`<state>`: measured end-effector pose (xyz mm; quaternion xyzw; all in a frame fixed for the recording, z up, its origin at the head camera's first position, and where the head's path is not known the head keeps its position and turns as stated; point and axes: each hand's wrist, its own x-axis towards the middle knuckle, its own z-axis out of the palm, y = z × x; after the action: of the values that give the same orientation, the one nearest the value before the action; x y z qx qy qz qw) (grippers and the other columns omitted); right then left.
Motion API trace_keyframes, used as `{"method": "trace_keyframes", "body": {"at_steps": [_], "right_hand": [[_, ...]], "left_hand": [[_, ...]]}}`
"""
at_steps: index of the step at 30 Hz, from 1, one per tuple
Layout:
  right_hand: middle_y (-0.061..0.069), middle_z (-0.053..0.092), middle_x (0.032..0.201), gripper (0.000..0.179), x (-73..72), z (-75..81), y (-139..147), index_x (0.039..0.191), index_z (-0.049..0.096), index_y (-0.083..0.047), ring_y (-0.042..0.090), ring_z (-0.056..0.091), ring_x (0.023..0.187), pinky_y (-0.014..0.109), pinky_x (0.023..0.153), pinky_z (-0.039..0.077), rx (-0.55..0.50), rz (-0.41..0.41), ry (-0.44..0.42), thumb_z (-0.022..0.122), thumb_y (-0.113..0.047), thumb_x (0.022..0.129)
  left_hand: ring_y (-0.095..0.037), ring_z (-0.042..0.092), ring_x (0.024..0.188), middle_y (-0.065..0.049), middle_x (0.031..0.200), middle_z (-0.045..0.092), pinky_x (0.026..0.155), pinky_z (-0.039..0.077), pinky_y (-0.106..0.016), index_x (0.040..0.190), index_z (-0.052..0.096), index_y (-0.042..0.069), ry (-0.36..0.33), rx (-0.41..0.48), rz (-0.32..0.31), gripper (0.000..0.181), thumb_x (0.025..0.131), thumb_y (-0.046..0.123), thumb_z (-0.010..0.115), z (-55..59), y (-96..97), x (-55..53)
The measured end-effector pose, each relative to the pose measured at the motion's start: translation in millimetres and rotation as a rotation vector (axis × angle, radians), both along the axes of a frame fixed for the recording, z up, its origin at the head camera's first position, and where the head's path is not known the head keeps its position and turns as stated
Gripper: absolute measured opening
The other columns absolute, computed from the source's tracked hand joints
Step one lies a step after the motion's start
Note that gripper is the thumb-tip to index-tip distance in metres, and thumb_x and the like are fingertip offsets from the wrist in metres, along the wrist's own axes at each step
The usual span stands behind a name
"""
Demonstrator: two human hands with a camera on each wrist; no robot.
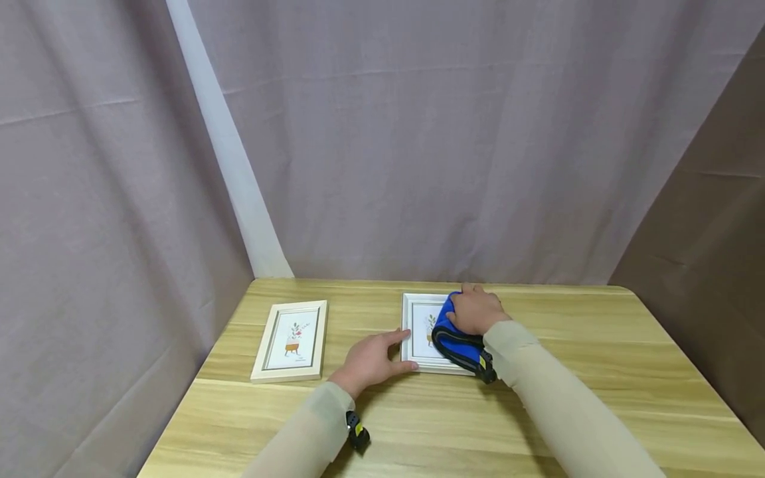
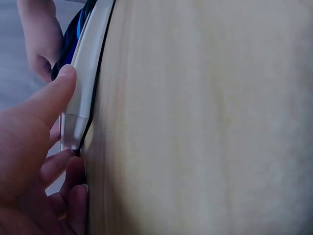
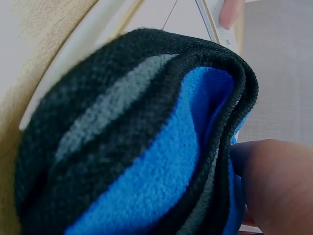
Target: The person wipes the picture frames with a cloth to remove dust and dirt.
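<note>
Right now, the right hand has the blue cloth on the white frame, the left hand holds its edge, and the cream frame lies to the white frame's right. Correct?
One slip: the cream frame lies to the left of the white frame, as the head view shows. The rest holds: right hand with the blue cloth, left hand at the edge.

I see the left frame (image 1: 291, 340) on the worktop (image 1: 597, 385), well apart from the right frame (image 1: 422, 332). Between them the left hand (image 1: 373, 358) holds the right frame's left side; the cloth (image 1: 457, 342) covers its right part, under the right hand (image 1: 478, 311). Behind hangs a curtain (image 1: 388, 146).
</note>
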<state>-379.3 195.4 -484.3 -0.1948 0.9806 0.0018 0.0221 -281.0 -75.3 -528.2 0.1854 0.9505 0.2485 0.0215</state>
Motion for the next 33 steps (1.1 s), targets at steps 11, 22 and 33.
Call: {"method": "trace_keyframes", "body": {"at_steps": [11, 22, 33], "right_hand": [[0.034, 0.061, 0.13, 0.05, 8.8, 7.1, 7.0, 0.136, 0.07, 0.004, 0.05, 0.067, 0.11, 0.066, 0.092, 0.059, -0.068, 0.023, -0.055, 0.067, -0.037, 0.108], [0.013, 0.066, 0.094, 0.021, 22.7, 12.3, 16.3, 0.104, 0.072, 0.002, 0.031, 0.061, 0.094, 0.054, 0.089, 0.058, -0.157, 0.135, -0.061, 0.058, -0.013, 0.109], [0.011, 0.057, 0.096, 0.022, 46.8, 9.2, 21.3, 0.112, 0.073, 0.002, 0.025, 0.056, 0.087, 0.046, 0.082, 0.056, -0.198, 0.15, -0.103, 0.055, -0.009, 0.111]], "left_hand": [[-0.024, 0.059, 0.145, 0.008, 0.159, 0.06, 0.116, 0.051, -0.046, 0.16, 0.06, 0.035, 0.007, 0.006, 0.014, 0.082, 0.09, 0.073, 0.079, 0.0, 6.0, 1.2], [-0.026, 0.059, 0.144, 0.006, 0.159, 0.06, 0.115, 0.051, -0.048, 0.16, 0.06, 0.032, 0.014, 0.007, 0.026, 0.083, 0.091, 0.073, 0.079, 2.9, 12.6, 7.0], [-0.029, 0.059, 0.145, 0.006, 0.161, 0.058, 0.115, 0.051, -0.05, 0.161, 0.058, 0.033, 0.006, -0.004, 0.037, 0.083, 0.091, 0.073, 0.078, 1.5, 14.9, 5.1]]}}
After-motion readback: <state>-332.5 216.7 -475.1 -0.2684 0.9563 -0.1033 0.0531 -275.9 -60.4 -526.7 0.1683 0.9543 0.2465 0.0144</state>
